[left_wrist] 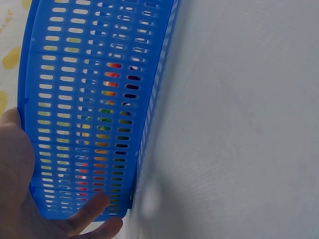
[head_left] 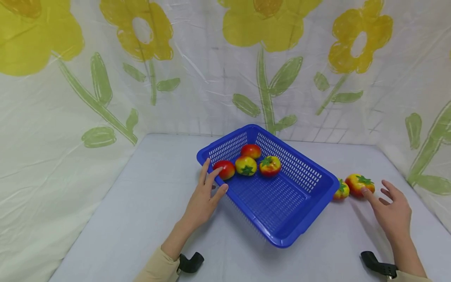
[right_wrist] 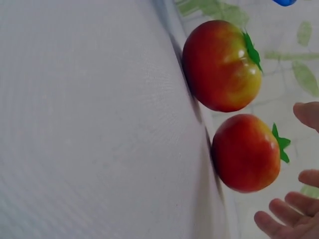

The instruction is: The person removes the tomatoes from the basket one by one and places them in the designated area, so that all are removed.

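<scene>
A blue plastic basket [head_left: 278,203] with slotted sides sits at an angle on the table. Inside, towards its left end, are several red-and-yellow tomatoes [head_left: 270,166] with green tops. My left hand [head_left: 201,201] holds the basket's left corner, thumb at the rim; the left wrist view shows fingertips [left_wrist: 97,204] against the slotted outer wall. Two more tomatoes lie outside on the right, one [head_left: 341,191] beside the basket's edge, the other [head_left: 359,185] nearest my right hand [head_left: 392,211]. That hand is spread around this tomato, holding nothing; a gap shows between them in the right wrist view.
A pale cloth covers the table [head_left: 148,188]. Behind and along the sides hangs a white curtain [head_left: 197,98] printed with yellow flowers. Each wrist wears a black strap mount [head_left: 192,263].
</scene>
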### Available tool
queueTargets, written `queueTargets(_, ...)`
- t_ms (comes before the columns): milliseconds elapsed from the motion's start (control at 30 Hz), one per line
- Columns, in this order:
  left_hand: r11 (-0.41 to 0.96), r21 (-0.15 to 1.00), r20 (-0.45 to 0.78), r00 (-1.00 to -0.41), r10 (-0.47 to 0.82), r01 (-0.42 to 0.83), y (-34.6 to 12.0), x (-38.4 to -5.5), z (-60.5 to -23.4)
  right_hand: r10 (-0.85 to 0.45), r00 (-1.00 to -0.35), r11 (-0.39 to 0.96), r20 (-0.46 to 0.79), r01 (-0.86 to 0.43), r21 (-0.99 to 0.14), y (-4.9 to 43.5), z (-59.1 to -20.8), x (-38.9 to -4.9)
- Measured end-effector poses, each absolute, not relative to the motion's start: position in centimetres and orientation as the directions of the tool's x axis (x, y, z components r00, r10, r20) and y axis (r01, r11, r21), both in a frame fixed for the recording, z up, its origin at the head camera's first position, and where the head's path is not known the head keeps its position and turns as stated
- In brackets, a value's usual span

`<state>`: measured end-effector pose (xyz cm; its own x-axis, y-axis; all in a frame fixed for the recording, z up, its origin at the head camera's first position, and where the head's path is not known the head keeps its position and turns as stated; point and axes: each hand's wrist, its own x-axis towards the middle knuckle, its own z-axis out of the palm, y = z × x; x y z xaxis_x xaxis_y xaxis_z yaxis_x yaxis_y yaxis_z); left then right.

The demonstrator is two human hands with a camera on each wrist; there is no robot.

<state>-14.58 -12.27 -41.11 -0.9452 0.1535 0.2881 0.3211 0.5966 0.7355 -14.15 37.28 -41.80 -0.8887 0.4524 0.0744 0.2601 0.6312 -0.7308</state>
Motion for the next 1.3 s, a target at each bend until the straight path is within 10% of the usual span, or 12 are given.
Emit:
queueTargets(667,0.605,0.722,0.299,-0.94,0.163,0.335,-11.8,-14.8,-41.3,0.516,-0.724,0.642,0.458,-0.027,-0.766,33.1,-36.5,-12.9)
queueTargets(1300,0.469,0.787,0.397,-0.911,0.113,0.401,-12.0,-14.9,-41.4,0.062,-0.914,0.561,0.4,-0.3,-0.772,25.3,-28.4,-14.8)
